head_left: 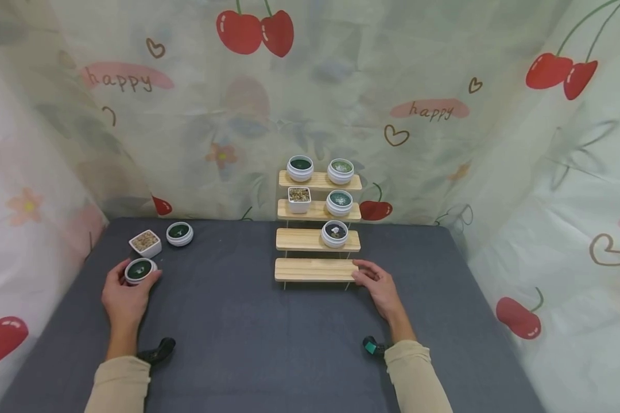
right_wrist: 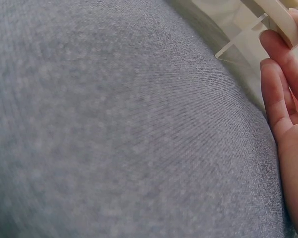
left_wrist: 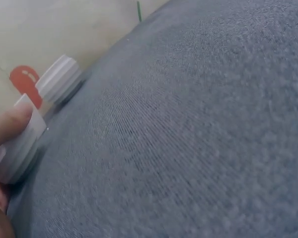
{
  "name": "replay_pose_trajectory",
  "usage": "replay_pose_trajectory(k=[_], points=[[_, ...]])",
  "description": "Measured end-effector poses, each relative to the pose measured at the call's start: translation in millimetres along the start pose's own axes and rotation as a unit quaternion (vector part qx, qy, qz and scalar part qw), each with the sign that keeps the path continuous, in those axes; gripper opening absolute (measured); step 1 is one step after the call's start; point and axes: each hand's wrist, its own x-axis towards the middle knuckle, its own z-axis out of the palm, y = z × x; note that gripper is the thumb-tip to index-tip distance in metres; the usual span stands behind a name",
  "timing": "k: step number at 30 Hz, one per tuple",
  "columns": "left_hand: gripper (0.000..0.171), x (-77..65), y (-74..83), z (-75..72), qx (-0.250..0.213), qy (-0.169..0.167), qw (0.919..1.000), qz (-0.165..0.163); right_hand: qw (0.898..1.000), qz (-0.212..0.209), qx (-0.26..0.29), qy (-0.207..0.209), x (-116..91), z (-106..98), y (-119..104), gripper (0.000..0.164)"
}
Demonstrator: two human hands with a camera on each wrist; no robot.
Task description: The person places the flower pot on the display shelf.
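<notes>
On the left of the table, my left hand (head_left: 127,295) grips a small round white pot (head_left: 129,280) with dark green contents, thumb on one side and fingers on the other. Right behind it are a square white pot (head_left: 150,251) of tan grains and another round white pot (head_left: 179,240) with a dark green top. My right hand (head_left: 381,289) pinches the right end of the lowest board (head_left: 315,269) of a stepped wooden stand. In the right wrist view, the fingers (right_wrist: 275,44) lie against the board's end, beside a clear leg (right_wrist: 241,37).
The stand's upper boards carry several pots: two round ones on top, a square pot (head_left: 299,205) and a round one below, then a dark-filled round pot (head_left: 334,240) on the third board. A patterned cloth (head_left: 315,74) hangs behind the grey table (head_left: 237,344).
</notes>
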Motion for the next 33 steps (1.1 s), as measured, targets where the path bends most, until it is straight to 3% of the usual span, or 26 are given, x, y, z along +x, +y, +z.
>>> replay_pose_trajectory(k=[6,10,16,22,28,33], points=[[0.079,0.2,5.5,-4.2,0.018,-0.011,0.9995,-0.022,1.0,-0.008,0.004,-0.005,-2,1,-1,0.047],[0.077,-0.3,11.2,-6.4,0.013,-0.006,0.9998,-0.016,1.0,-0.009,0.006,-0.008,-1,2,-1,0.048],[0.077,2.5,37.4,-9.8,0.002,-0.011,0.9999,0.009,1.0,-0.009,-0.004,-0.001,0,1,1,0.045],[0.072,-4.1,70.4,-5.7,0.004,-0.03,0.9974,0.065,1.0,-0.008,-0.008,0.003,0,1,1,0.046],[0.076,-16.3,101.7,8.5,-0.022,-0.087,0.9926,0.082,1.0,-0.002,-0.003,0.003,0,2,0,0.045],[0.072,-28.1,124.1,22.6,-0.05,-0.144,0.9816,0.116,1.0,-0.005,-0.007,0.006,0,2,-1,0.045]])
